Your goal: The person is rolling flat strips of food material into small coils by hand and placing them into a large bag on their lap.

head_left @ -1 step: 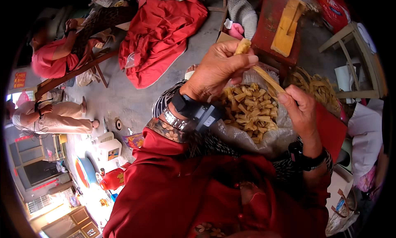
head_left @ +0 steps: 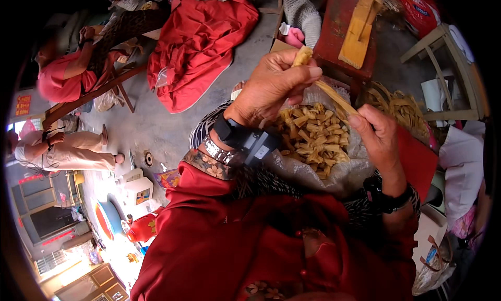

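My left hand (head_left: 274, 86) pinches the folded, knotted-looking end of a flat yellowish dried strip (head_left: 334, 96) between thumb and fingers. From there the strip slants down to the right, where my right hand (head_left: 378, 131) grips its other end between thumb and forefinger. It looks stretched straight between the two hands. Just below them, a whitish plastic sack (head_left: 339, 185) lies open at my lap, holding a heap of short folded yellow pieces (head_left: 313, 139). My left hand partly covers the sack's far left side.
A red bench (head_left: 323, 50) bears a yellow wooden block tool (head_left: 360, 32). Loose dried strips (head_left: 399, 108) lie right of the sack. Red cloth (head_left: 201, 45) spreads over the floor. One person (head_left: 68, 71) sits far left; another (head_left: 78, 147) stands nearby.
The whole view has shifted slightly to the left. Both hands keep their hold on the strip, with hardly any other difference.
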A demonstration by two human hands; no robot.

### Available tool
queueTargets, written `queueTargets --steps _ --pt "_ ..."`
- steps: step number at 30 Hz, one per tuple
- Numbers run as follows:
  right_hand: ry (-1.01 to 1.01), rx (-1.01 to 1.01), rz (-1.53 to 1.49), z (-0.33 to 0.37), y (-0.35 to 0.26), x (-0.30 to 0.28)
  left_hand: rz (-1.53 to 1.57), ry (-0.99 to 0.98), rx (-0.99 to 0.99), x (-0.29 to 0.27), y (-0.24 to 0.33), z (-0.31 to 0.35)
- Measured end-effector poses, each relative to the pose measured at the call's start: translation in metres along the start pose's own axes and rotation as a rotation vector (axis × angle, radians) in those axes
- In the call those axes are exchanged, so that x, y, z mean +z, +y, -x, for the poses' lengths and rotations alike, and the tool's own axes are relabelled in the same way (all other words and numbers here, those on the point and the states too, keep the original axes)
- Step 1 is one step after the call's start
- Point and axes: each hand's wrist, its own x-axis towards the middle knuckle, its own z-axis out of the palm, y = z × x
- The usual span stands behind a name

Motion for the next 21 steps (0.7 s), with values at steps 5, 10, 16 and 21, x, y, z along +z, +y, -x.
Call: queueTargets --steps 5,10,16,21 --pt "0.021 0.094 0.030 -0.007 0.016 0.000 -0.129 0.003 0.026 0.007 -0.005 -0.011" --pt "-0.004 0.227 -0.215 -0.006 0.020 0.009 -0.218 0.013 0.060 0.011 -0.014 -0.019" --pt "-0.028 0.133 -0.103 -0.007 0.011 -0.001 -0.088 0.025 0.030 0.015 -0.016 -0.022" --pt "0.005 0.130 -0.089 -0.011 0.012 -0.015 -0.035 0.013 0.055 0.011 -0.013 -0.034"
